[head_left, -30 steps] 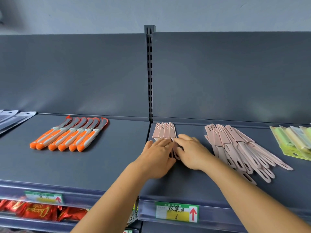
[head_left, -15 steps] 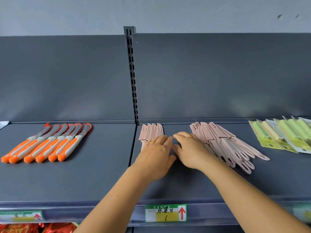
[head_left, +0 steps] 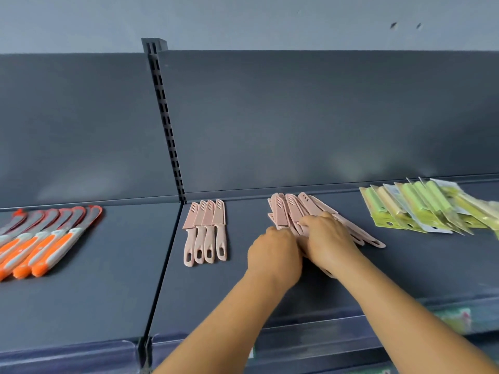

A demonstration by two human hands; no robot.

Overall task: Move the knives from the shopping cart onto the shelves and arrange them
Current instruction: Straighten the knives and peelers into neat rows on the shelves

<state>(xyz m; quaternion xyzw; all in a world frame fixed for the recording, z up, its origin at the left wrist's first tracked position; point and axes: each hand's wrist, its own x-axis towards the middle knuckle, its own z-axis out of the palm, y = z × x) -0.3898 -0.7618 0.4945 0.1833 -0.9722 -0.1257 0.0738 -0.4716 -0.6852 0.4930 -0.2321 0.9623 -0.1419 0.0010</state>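
A loose pile of pink sheathed knives [head_left: 290,209] lies on the dark grey shelf [head_left: 202,292], right of the middle. My right hand [head_left: 328,238] lies on the pile with its fingers curled over the knives. My left hand [head_left: 274,252] is beside it, fingers curled in at the pile's near left end, where the handles are hidden under both hands. To the left, a neat row of several pink knives [head_left: 206,233] lies side by side, handles toward me, untouched.
Orange and grey knives [head_left: 46,247] lie in a fanned row on the left shelf section. Green packaged knives [head_left: 421,209] overlap at the far right. A slotted upright [head_left: 167,125] divides the two back panels. A label strip [head_left: 453,317] runs along the front edge.
Both hands left the neat row of pink knives and moved right onto the loose pile. The view shifted right and up.
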